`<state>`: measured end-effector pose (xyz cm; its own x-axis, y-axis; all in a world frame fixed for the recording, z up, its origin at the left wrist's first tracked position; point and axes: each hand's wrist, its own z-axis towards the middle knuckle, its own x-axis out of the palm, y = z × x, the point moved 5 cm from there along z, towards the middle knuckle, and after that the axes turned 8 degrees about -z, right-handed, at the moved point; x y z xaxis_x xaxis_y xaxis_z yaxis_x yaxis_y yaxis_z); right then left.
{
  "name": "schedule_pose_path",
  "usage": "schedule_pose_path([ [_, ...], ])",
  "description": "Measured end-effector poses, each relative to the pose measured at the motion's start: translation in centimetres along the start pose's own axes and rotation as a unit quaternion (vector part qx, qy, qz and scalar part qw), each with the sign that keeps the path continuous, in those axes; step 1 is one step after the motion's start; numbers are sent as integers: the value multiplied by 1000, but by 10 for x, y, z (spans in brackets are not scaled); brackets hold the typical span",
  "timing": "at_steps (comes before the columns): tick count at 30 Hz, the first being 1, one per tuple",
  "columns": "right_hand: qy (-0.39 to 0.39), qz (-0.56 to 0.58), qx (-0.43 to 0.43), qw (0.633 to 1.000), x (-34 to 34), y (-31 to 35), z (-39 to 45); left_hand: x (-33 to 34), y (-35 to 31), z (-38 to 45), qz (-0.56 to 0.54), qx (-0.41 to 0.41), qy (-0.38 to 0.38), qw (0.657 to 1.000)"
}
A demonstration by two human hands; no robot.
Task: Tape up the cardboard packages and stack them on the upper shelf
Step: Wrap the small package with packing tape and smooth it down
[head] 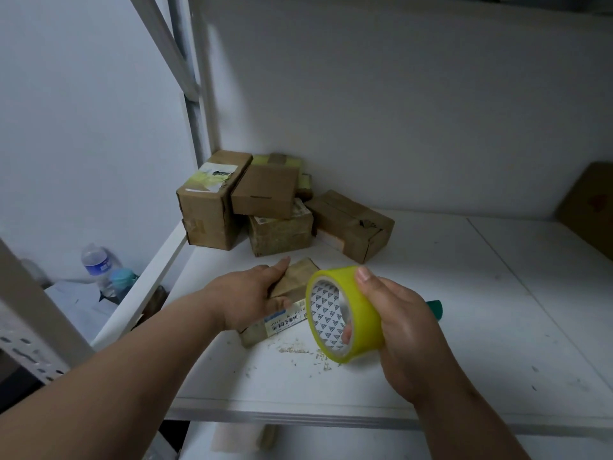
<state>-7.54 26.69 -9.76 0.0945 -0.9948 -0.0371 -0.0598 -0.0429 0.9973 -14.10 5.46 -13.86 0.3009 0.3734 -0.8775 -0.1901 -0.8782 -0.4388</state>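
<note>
A small cardboard package (293, 280) with a barcode label lies on the white shelf (431, 327). My left hand (252, 297) rests on its top with fingers laid flat over the edge. My right hand (394, 313) grips a roll of yellow tape (345, 313) just right of the package, thumb on the outer band and a finger inside the core. Several cardboard packages (265, 207) are piled in the shelf's back left corner, some with tape on them.
A green-tipped object (435, 308) pokes out behind my right hand. Cardboard crumbs (298, 351) litter the shelf near the front. A flat cardboard piece (590, 207) leans at the far right. A water bottle (96, 263) stands below left, past the shelf post (199, 111).
</note>
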Motion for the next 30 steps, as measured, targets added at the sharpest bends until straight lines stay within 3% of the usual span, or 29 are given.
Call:
schedule_pose_path([
  [12,38,-47,52,997,-11,-28,1,1,-11,1,55,19,36,998],
  [17,48,-46,80,995,-11,-41,5,-12,-33,8,239,60,-7,969],
  [22,42,-64,76,994,-4,-48,9,6,-31,6,167,48,43,984],
  [30,63,-68,65,994,3,-50,12,7,-28,-1,119,32,34,992],
])
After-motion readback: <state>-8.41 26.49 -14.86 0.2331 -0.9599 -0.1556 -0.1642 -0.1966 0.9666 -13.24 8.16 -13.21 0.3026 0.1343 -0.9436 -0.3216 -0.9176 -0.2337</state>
